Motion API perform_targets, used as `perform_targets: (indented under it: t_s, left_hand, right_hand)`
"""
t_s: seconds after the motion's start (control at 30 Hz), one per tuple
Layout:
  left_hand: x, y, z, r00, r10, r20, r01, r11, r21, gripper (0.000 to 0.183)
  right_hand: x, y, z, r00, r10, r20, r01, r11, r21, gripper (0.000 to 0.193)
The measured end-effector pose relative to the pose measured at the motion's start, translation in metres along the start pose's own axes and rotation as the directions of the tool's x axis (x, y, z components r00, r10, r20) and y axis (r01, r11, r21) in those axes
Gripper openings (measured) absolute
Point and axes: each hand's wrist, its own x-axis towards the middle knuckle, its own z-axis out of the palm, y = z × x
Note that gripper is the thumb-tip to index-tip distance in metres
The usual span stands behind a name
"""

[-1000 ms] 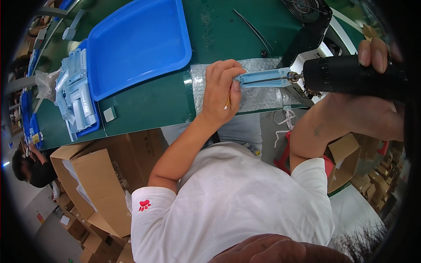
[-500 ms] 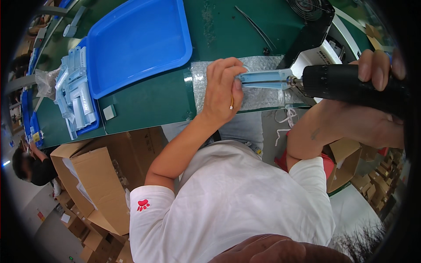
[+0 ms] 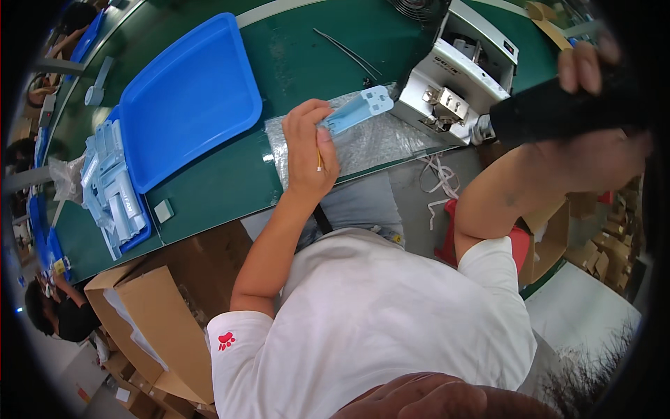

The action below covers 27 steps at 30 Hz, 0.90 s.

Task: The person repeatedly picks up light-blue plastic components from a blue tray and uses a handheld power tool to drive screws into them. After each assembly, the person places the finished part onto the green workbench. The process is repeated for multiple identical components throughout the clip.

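Over the front of the bench, my left hand (image 3: 310, 150) is closed around a light blue plastic housing (image 3: 361, 109). The housing slants up to the right, its holed end pointing away. A thin yellow wire with a small white connector (image 3: 319, 166) hangs along my palm. On the right, my right hand (image 3: 586, 150) wraps around a black electric screwdriver (image 3: 541, 112), its fingers partly blurred and dark. The screwdriver's front end is beside a silver screw feeder (image 3: 457, 105); its bit tip is hard to make out there.
Bubble wrap (image 3: 377, 150) lies beneath the housing. A blue tray (image 3: 195, 105) occupies the left, beside stacked light blue parts (image 3: 112, 185). Dark cable ties (image 3: 349, 52) rest behind. An open cardboard box (image 3: 164, 321) stands below the bench. Another person (image 3: 66, 311) is far left.
The screwdriver has come away from the housing and now points at the screw feeder. My left hand has tilted the housing upward. The view has shifted right, showing more of the feeder.
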Motion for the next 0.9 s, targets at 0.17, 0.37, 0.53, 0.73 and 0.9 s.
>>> perform_targets:
  t_s: [0.17,0.37,0.53,0.73,0.9]
  left_hand:
    - [0.001,0.004,0.002,1.0,-0.005,0.011,0.005,1.0,-0.007,0.024]
    - [0.0,0.003,0.001,1.0,0.005,0.014,-0.005,1.0,0.018,0.023]
    - [0.0,0.001,0.002,1.0,0.009,0.009,-0.009,1.0,0.012,0.024]
    - [0.0,0.002,0.001,1.0,-0.005,0.021,0.004,1.0,0.017,0.025]
    - [0.001,0.003,0.001,1.0,-0.015,0.022,0.015,1.0,0.003,0.027]
  right_hand:
    - [0.007,0.009,-0.013,0.957,-0.265,-0.113,0.103,0.68,-0.726,0.075]
    - [0.006,0.02,-0.008,0.973,-0.221,-0.071,0.145,0.819,-0.555,0.075]
    - [0.004,0.021,-0.012,0.982,-0.177,-0.071,0.12,0.861,-0.494,0.075]
    - [0.001,0.006,-0.019,0.995,-0.086,-0.053,0.059,0.92,-0.388,0.075]
    - [0.005,-0.044,-0.064,0.953,0.015,-0.302,-0.105,0.954,-0.281,0.065]
